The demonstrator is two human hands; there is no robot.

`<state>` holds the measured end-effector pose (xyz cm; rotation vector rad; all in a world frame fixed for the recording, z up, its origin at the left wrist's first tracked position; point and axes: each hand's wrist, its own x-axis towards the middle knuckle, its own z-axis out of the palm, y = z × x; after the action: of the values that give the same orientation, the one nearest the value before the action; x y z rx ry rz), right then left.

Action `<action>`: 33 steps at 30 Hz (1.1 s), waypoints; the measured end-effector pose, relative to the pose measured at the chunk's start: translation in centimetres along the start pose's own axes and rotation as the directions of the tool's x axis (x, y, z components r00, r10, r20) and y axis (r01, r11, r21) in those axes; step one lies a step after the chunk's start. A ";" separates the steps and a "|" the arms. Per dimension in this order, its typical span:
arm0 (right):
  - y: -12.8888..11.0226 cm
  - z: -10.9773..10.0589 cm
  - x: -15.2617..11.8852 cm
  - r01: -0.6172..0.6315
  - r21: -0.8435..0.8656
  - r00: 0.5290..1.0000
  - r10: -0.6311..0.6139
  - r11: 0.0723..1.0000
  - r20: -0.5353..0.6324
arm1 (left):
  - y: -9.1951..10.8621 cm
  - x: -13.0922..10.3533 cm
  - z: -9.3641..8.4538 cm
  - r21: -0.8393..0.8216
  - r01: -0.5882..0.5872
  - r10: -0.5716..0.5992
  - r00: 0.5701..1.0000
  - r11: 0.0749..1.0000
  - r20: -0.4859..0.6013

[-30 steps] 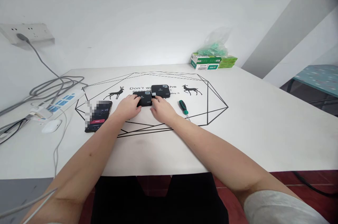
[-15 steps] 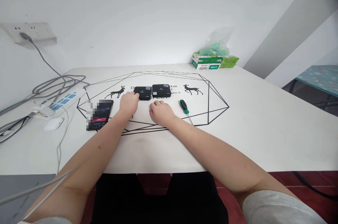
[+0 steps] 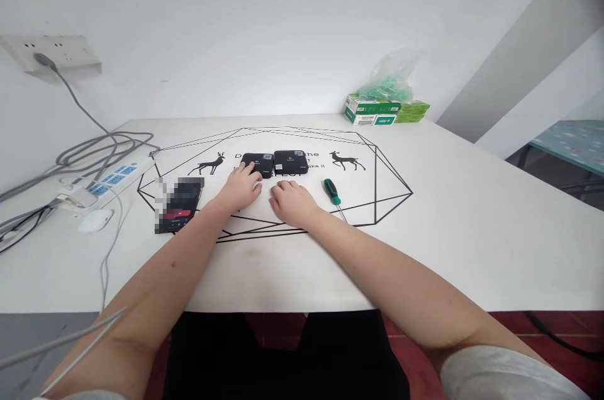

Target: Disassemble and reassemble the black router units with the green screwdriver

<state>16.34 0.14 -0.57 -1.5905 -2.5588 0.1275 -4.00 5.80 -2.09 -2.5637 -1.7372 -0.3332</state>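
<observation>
Left to right across the tabletop (image 3: 448, 211). Power strip (image 3: 147, 163), blue sockets up, lies at about 10 o'clock from the phone; white rounded case (image 3: 95, 220) at about 9 o'clock from it. Phone (image 3: 184, 202) lies flat, screen lit, at about 9 o'clock from the left hand.

Left hand (image 3: 242, 187): palm down, part open, fingers loosely extended, fingertips resting on the near left part of the left black box (image 3: 265, 165); thumb held apart on the right side. No closed grip on the box seen. That box lies flat at 1 o'clock from the hand.

Right black box (image 3: 291, 162): flat, just beside the first at 3 o'clock; whether edges touch, cannot tell. Pale label on its near left corner.

Right hand (image 3: 291, 202): palm down on the tabletop, fingers gently bent, at 6 o'clock from the right black box and apart from it; nothing seen in its hold. Underside hidden.

Screwdriver (image 3: 331, 190), green and black handle, at about 3 o'clock from the right hand, blade toward 5 o'clock. Green-and-white cartons (image 3: 377, 108) stand farther off at 1 o'clock from it, clear bag (image 3: 391, 82) on top.
</observation>
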 end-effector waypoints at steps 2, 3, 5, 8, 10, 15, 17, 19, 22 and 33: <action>0.1 0.1 0.0 0.003 0.003 1.000 -0.003 1.000 -0.001 | -0.2 0.0 0.1 -0.003 -0.017 0.017 1.000 1.000 0.026; 0.1 0.1 0.1 0.004 0.004 1.000 -0.004 1.000 -0.001 | -0.3 0.0 0.0 -0.001 -0.026 0.026 0.999 1.000 0.031; 0.1 0.1 0.1 0.007 0.007 1.000 -0.007 1.000 0.000 | -0.3 0.0 -0.2 0.003 -0.032 0.032 0.999 0.999 0.035; 0.0 0.0 0.1 0.007 0.007 1.000 -0.007 1.000 0.003 | -0.2 0.1 -0.4 0.003 -0.040 0.040 0.998 0.999 0.043; -0.1 0.0 0.0 0.007 0.007 1.000 -0.007 1.000 0.004 | -0.1 0.1 -0.5 0.001 -0.050 0.050 0.998 0.999 0.044; -0.1 -0.1 0.0 0.008 0.007 1.000 -0.008 1.000 0.005 | -0.3 0.2 -0.3 -0.030 -0.050 0.051 0.998 0.998 0.032; -0.1 0.0 0.1 0.009 0.005 1.000 -0.009 1.000 0.005 | -0.5 0.3 -0.2 -0.045 -0.027 0.029 0.999 0.999 0.032; 0.0 0.0 0.2 0.010 0.003 1.000 -0.010 1.000 0.005 | -0.6 0.5 0.0 -0.047 -0.004 0.006 0.999 0.999 0.033; 0.0 0.0 0.2 0.007 -0.002 1.000 -0.007 1.000 0.005 | -0.9 0.7 0.3 -0.028 0.026 -0.026 1.000 0.999 0.001; 0.1 0.2 0.3 0.002 -0.002 1.000 -0.002 1.000 0.007 | -2.0 1.2 0.2 -0.024 0.303 -0.304 0.952 0.953 -0.050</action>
<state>16.27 0.48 -0.77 -1.5906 -2.5667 0.1303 -5.34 7.67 -2.23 -2.2692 -2.1167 -0.4191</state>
